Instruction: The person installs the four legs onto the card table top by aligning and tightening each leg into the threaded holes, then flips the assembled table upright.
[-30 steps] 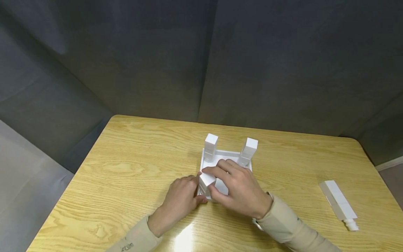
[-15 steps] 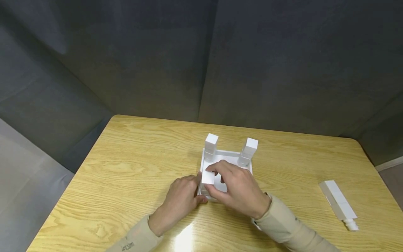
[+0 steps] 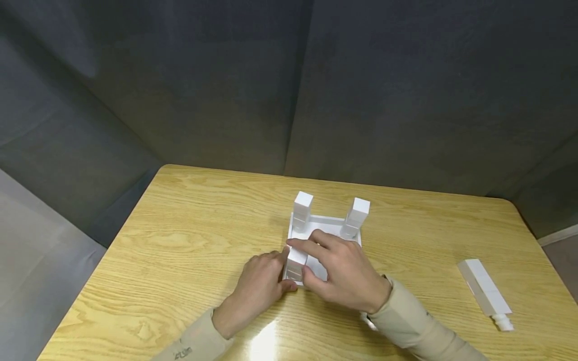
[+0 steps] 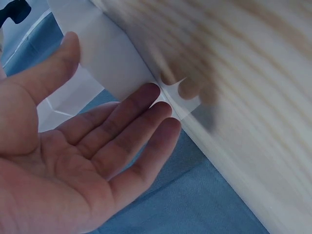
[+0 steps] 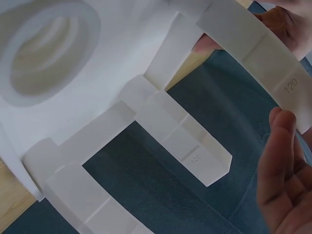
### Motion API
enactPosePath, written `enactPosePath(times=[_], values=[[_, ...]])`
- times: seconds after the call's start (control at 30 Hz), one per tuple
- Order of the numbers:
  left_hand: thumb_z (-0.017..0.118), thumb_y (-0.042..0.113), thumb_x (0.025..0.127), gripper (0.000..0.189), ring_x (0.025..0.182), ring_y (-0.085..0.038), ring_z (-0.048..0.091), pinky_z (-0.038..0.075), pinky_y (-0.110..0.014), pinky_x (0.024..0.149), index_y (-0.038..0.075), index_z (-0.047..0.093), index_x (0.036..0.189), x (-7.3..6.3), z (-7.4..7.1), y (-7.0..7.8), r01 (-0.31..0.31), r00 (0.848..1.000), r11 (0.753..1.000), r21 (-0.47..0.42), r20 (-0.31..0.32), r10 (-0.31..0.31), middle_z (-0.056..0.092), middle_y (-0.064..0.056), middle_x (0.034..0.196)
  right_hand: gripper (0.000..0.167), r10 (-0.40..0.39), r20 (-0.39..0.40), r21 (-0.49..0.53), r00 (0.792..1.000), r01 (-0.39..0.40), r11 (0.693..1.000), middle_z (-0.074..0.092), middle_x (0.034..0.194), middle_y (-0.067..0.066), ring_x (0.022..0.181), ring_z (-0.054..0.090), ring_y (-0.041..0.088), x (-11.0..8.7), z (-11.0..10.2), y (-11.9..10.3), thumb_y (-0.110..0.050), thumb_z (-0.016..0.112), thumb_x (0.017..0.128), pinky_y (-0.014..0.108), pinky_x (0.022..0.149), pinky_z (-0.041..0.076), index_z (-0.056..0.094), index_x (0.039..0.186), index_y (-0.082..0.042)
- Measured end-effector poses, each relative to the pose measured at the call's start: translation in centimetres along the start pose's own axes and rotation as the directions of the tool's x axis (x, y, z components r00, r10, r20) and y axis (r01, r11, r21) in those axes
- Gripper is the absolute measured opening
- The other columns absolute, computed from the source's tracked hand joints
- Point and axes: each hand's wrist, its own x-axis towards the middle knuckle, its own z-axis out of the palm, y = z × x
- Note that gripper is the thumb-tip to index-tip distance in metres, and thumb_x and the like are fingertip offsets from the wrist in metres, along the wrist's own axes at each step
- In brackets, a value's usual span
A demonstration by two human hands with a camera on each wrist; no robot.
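A white square panel (image 3: 323,228) with a raised rim lies on the table. At its near left corner stands a white square leg (image 3: 296,261), stamped with a number in the right wrist view. My right hand (image 3: 340,265) holds this leg near its top, index finger at the far side and thumb at the right. My left hand (image 3: 259,281) rests against the panel's left edge and near corner; in the left wrist view its fingers are extended, tips at the edge. Two more legs, the far left leg (image 3: 302,208) and far right leg (image 3: 358,213), stand upright on the panel.
A loose white leg (image 3: 485,288) with a threaded end lies at the right of the wooden table (image 3: 189,225). A round threaded socket (image 5: 53,53) shows in the panel in the right wrist view. Dark fabric (image 3: 289,90) hangs behind the table.
The near left leg has turned about its upright axis under my right fingers, which have shifted their grip on it. My left hand and the other legs stay put.
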Motion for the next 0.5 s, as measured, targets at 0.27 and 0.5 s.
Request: enactPosePath(times=[0.27,0.5], values=[[0.099,0.022,0.077,0.079,0.089,-0.031,0.076,0.063,-0.047,0.083,-0.016,0.064,0.137,0.02,0.00,-0.01,-0.006,1.000,1.000,-0.007,-0.005,0.006,0.078,-0.019,0.103,0.044,-0.005,0.019,-0.016,1.000,0.005,1.000,0.060,0.090,-0.006,0.064,0.044,0.003,0.01,-0.17,0.06,-0.012,0.069,0.087,0.018,0.052,0.039,0.077,0.130,-0.012],[0.098,0.023,0.078,0.078,0.091,-0.032,0.077,0.064,-0.047,0.085,-0.017,0.065,0.137,0.04,0.02,-0.01,-0.022,1.000,1.000,0.012,-0.008,0.022,0.078,-0.021,0.105,0.043,-0.030,0.036,-0.035,0.999,0.031,0.999,0.061,0.091,-0.004,0.066,0.047,0.005,0.09,-0.48,0.32,-0.013,0.071,0.089,0.021,0.052,0.042,0.077,0.131,-0.011]])
